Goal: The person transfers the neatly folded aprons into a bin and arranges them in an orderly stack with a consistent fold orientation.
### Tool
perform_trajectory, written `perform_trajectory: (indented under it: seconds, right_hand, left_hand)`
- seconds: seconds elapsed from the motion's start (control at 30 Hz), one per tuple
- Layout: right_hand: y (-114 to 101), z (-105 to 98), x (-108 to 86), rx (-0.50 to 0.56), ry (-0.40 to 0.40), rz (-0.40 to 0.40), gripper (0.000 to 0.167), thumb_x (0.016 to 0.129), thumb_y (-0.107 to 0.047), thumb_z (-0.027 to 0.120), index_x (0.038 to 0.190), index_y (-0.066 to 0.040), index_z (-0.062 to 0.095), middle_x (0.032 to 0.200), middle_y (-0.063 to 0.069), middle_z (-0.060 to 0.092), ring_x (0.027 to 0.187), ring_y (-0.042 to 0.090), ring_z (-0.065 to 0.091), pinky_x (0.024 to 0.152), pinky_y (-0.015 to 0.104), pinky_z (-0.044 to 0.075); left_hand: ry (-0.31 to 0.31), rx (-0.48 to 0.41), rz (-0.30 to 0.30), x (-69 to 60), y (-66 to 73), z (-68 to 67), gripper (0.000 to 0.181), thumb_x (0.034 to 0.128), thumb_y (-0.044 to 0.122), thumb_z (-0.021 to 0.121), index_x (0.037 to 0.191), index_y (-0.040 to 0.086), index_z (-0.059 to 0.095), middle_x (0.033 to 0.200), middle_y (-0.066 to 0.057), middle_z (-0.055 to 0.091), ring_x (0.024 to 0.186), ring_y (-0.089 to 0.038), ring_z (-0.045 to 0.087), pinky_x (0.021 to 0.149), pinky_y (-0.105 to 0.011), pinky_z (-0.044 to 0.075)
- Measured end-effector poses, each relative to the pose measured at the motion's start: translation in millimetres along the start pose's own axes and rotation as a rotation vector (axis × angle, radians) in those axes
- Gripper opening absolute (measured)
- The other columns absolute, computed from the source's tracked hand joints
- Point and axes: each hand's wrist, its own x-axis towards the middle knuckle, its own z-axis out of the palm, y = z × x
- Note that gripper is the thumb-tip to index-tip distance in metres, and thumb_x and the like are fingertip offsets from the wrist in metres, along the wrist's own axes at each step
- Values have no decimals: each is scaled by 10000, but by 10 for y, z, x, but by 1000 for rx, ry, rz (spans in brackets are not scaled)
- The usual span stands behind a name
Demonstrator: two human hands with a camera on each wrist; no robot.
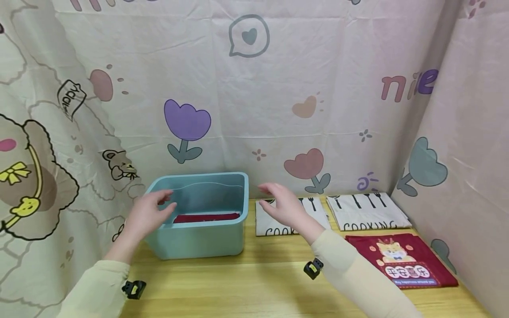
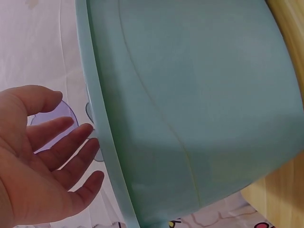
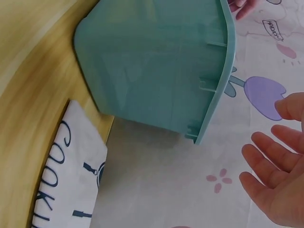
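A teal plastic bin [image 1: 199, 240] stands on the wooden table, with a folded dark red cloth [image 1: 207, 217] lying inside it. My left hand [image 1: 149, 214] hovers by the bin's left front rim, fingers loosely bent and holding nothing. In the left wrist view, the left hand [image 2: 52, 161] appears beside the bin's rim [image 2: 102, 114], its fingers spread. To the right of the bin my right hand [image 1: 284, 205] is raised in the air, with nothing in it. The right wrist view shows the right hand [image 3: 280, 166] apart from the bin [image 3: 152, 66], fingers relaxed.
Two folded white cloths with COOKING lettering, a nearer one [image 1: 274, 221] and one farther right [image 1: 366, 212], lie right of the bin. A red cloth [image 1: 401, 260] with a cartoon animal lies at the right front. A printed curtain [image 1: 246, 110] hangs behind the wooden table [image 1: 222, 287].
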Motion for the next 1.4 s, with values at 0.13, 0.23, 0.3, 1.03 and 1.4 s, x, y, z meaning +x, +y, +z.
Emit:
perform_trajectory:
  seconds: [0.13, 0.23, 0.3, 1.03, 1.4]
  right_hand:
    - [48, -39, -106, -28, 15, -25, 403, 923, -165, 695, 1292, -28, 608, 1257, 94, 640, 1161, 253, 592, 991, 413, 469]
    - [88, -70, -192, -50, 27, -38, 413, 918, -166, 700, 1297, -28, 608, 1266, 86, 639, 1174, 256, 584, 997, 421, 463]
    - [115, -92, -250, -63, 34, -49, 417, 916, -159, 701, 1299, -25, 606, 1271, 88, 636, 1181, 265, 580, 997, 434, 461]
    - [464, -365, -797, -144, 95, -96, 480, 859, -140, 752, 1303, -28, 610, 1258, 116, 643, 1186, 328, 567, 982, 515, 456]
    - [616, -456, -987, -182, 129, -110, 475, 840, -104, 767, 1281, -11, 617, 1248, 130, 647, 1168, 348, 580, 983, 542, 445]
  left_hand:
    - [43, 55, 51, -47, 23, 42, 443, 918, 153, 669, 1297, -62, 587, 1202, -270, 634, 1083, -454, 595, 884, -609, 467]
    - [67, 101, 77, -79, 51, 76, 448, 907, 180, 683, 1290, -38, 602, 1191, -251, 646, 1082, -445, 594, 867, -628, 457]
    - [72, 115, 85, -98, 79, 93, 451, 905, 188, 687, 1294, -24, 605, 1203, -242, 645, 1103, -446, 583, 876, -642, 444]
    - [105, 116, 146, -215, 481, 290, 462, 880, 233, 742, 1292, 50, 638, 1257, -190, 632, 1180, -431, 521, 935, -652, 348]
    - [174, 107, 253, -261, 618, 454, 490, 822, 219, 809, 1262, 63, 660, 1207, -139, 660, 1132, -374, 562, 936, -620, 379]
